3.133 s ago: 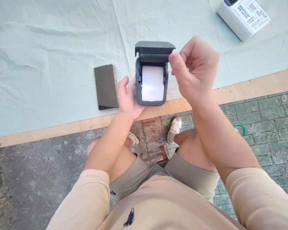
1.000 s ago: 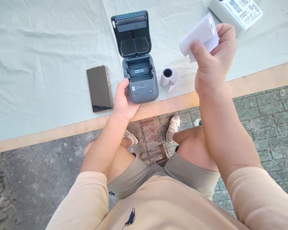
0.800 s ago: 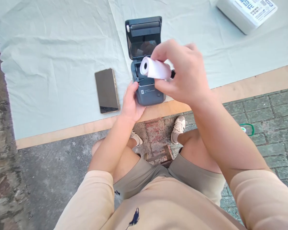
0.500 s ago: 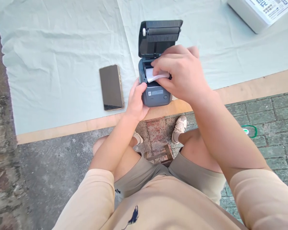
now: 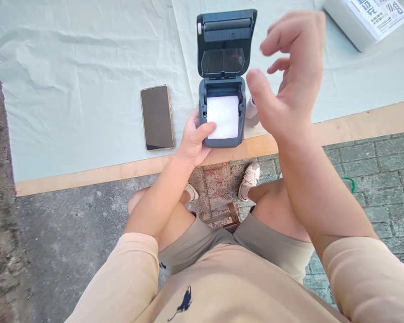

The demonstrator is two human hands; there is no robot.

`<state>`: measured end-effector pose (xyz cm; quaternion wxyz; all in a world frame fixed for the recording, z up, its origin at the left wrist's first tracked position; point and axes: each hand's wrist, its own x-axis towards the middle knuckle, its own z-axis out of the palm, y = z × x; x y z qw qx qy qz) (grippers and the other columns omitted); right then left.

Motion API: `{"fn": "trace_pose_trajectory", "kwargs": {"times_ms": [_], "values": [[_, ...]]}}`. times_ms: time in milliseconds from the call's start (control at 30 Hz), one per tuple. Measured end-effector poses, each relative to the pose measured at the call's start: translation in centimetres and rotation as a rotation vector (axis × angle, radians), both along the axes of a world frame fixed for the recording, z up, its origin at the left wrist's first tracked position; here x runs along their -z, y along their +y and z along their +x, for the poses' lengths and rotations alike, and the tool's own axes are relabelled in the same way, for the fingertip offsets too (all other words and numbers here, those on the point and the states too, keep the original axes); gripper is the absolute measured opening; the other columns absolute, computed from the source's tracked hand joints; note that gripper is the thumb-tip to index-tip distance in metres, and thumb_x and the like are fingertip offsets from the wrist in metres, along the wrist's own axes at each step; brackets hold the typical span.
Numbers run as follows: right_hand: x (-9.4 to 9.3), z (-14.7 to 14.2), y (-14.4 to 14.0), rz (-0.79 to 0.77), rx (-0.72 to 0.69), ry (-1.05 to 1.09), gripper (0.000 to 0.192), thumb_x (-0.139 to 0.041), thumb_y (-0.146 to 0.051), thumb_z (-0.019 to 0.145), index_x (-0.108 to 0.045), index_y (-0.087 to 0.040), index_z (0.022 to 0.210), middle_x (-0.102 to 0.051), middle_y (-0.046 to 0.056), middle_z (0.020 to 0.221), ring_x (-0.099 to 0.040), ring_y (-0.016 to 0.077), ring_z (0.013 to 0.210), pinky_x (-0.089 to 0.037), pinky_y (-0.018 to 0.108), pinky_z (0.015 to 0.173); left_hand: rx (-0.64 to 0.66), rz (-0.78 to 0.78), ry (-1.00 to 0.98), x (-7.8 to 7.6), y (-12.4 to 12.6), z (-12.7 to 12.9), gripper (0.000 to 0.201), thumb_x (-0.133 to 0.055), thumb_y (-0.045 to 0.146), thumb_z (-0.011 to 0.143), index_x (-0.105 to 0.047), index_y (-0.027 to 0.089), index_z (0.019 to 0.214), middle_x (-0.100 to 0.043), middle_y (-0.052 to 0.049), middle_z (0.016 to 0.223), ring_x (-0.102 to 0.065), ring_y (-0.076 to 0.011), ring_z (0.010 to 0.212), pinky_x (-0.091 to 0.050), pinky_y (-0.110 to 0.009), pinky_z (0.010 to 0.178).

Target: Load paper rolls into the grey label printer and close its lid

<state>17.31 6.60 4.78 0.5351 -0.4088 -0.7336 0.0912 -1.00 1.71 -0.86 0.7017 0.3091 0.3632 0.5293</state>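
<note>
The open printer [image 5: 222,112], white paper [image 5: 223,116] laid inside, was steadied in the left hand [image 5: 195,141] grip; just right, the right hand [image 5: 289,85] was held released, empty.

Short-sleeved beige cotton shirt [image 5: 222,287] here, a small dark-blue embroidered emblem [image 5: 182,304] low on its front. Khaki knee-length shorts [image 5: 202,237] below, bare forearms, and off-white lace-up sneakers [image 5: 249,179] down on the paving.

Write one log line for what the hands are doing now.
left hand: grips printer | right hand: open, raised | lid: open | paper: inside
</note>
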Motion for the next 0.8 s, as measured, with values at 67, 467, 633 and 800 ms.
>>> {"fn": "trace_pose_trajectory", "kwargs": {"times_ms": [67,467,633,800], "values": [[-0.4,0.1,0.4,-0.071,-0.073,0.106,0.045,-0.051,-0.051,0.093,-0.049,-0.027,0.131,-0.064,0.012,0.139,-0.069,0.0277,0.127,-0.059,0.045,0.093,0.025,0.036,0.01,0.3,0.1,0.1,0.071,-0.103,0.055,0.062,-0.069,0.024,0.115,-0.082,-0.006,0.109,-0.073,-0.0407,0.139,-0.067,-0.051,0.106],[-1.6,0.7,0.0,-0.484,-0.324,-0.26,0.05,-0.077,-0.032,0.072,-0.064,-0.036,0.121,-0.078,0.002,0.129,-0.073,0.0311,0.112,-0.061,0.047,0.092,0.082,0.073,0.09,0.2,0.0,-0.2,0.077,-0.1,0.063,0.062,-0.067,0.027,0.121,-0.077,-0.006,0.108,-0.08,-0.0343,0.116,-0.066,-0.043,0.089],[-1.7,0.3,-0.3,-0.541,-0.224,-0.345,0.055,-0.077,-0.02,0.075,-0.06,-0.039,0.123,-0.076,0.001,0.129,-0.07,0.0309,0.105,-0.059,0.048,0.087,0.039,0.015,-0.035,-1.2,-0.1,0.1,0.049,-0.081,0.064,0.079,-0.071,0.024,0.105,-0.077,-0.007,0.102,-0.075,-0.0344,0.129,-0.066,-0.042,0.098],[-1.5,-0.3,-0.4,-0.553,-0.198,-0.4,0.046,-0.078,-0.026,0.082,-0.055,-0.038,0.121,-0.075,0.003,0.128,-0.07,0.0302,0.106,-0.057,0.051,0.091,-0.054,-0.11,-0.015,-1.9,0.3,0.6,0.039,-0.048,0.054,0.103,-0.071,0.023,0.101,-0.08,-0.008,0.105,-0.071,-0.0328,0.14,-0.065,-0.046,0.109]]}}
